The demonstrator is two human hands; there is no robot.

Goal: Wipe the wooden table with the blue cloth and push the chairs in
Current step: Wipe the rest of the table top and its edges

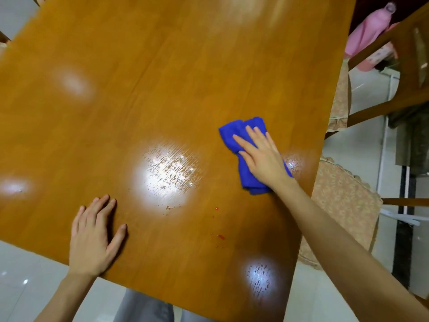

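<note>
Right hand [262, 159] is flat on the blue cloth [234, 133], fingers [241, 141] stretched out straight and spread, pressing down rather than gripping. The cloth is bunched and folded under the palm, lying on the wooden counter [162, 77] near its right edge, with one end sticking out past the fingertips and the other poking out below the wrist.

Over on the near side, the left hand [92, 238] rests palm-down on the bare wood close to the near edge, its fingers [102, 205] relaxed and flat, the thumb splayed out to the side. It holds nothing.

Between the two hands, look at the surface: bright patches of glare, and in the biggest one a streaky, speckled film. Just below that sit a few crumbs [170, 207], and a scatter of small red spots [220, 237] lies nearer the front edge.

Beyond the right edge stands a chair [343, 201] with a floral cushion, its seat partly out from under the counter. A second wooden chair frame [371, 112] stands further back on that side, and something pink [371, 38] is behind it, too blurred to name. Pale glossy floor [23, 275] below, and grey trousers [144, 307] at the bottom edge.
</note>
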